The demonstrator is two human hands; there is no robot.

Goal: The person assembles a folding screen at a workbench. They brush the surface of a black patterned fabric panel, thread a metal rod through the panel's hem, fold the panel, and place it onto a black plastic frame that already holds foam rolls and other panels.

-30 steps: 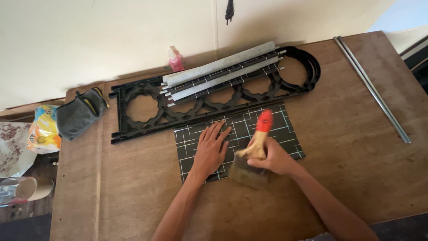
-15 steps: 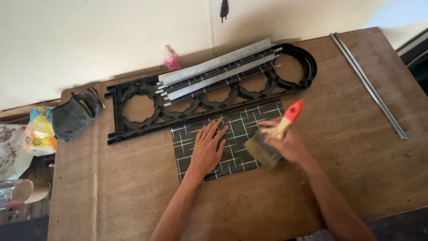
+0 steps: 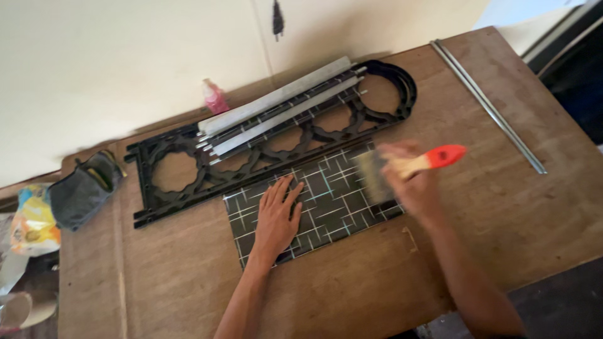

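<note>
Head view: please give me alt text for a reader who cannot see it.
A person's left hand lies flat on a dark panel with a pale grid pattern on a wooden table, while the right hand holds a red-handled paintbrush over the panel's right end. Behind lies a black openwork frame bearing grey bars.

A matt, worn wooden surface (image 3: 515, 213) is seen, scuffed and grainy. A dark panel (image 3: 314, 204) with a glossy, smooth finish and pale crossing lines is laid on it. The brush (image 3: 402, 171) is made of pale wood with a shiny red plastic handle end and soft bristles, though it is blurred. The black openwork frame (image 3: 188, 179) appears as matt plastic or painted metal; which cannot be told. Dull grey metal bars (image 3: 276, 103) and a thin metal strip (image 3: 487, 103) are shown. A cloth pouch (image 3: 81, 194) looks soft and matt.
</note>
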